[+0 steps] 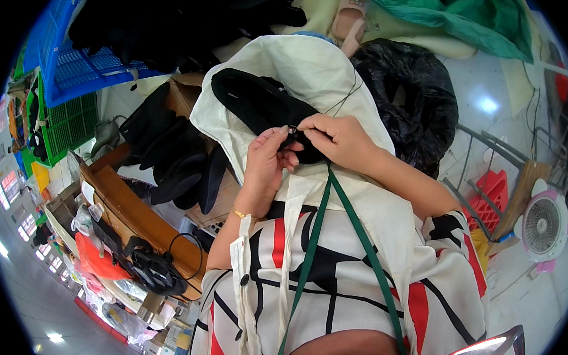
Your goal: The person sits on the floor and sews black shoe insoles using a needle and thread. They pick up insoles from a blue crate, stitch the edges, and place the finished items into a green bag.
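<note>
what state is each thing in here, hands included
Left hand, pinching a small metal piece
Right hand, fingertips together beside it; exact grip hidden
Black fabric piece, lying on the white cloth
White cloth, spread out beneath it
Black plastic bag, crumpled
Blue crate, loaded with black pieces
White-and-pink fan, running or stopped, cannot tell
Green strap, hanging in two strands

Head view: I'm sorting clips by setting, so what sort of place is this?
Probably a workshop or small factory floor: a blue plastic crate heaped with black pieces, a green crate, and a stack of dark pieces.
</note>
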